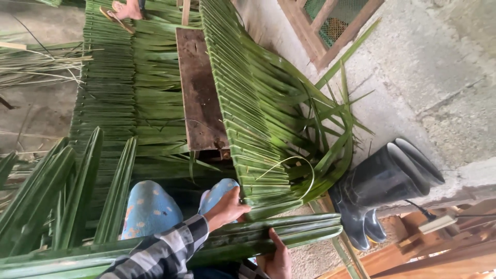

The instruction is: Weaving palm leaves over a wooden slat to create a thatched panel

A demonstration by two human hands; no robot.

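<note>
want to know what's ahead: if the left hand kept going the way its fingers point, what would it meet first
The left hand already rests on the edge of the woven leaf mat; going on, it would probably slide onto those folded leaves.

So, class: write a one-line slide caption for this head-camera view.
Left hand pinches woven palm-leaf panel; right hand holds long folded green leaf beside black rubber boots.

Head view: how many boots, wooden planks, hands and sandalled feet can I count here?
Black rubber boots: 2
Dark wooden plank: 1
Hands: 2, left hand gripping woven leaves, right hand gripping leaf bundle
Sandalled foot: 1
Total: 6
</note>
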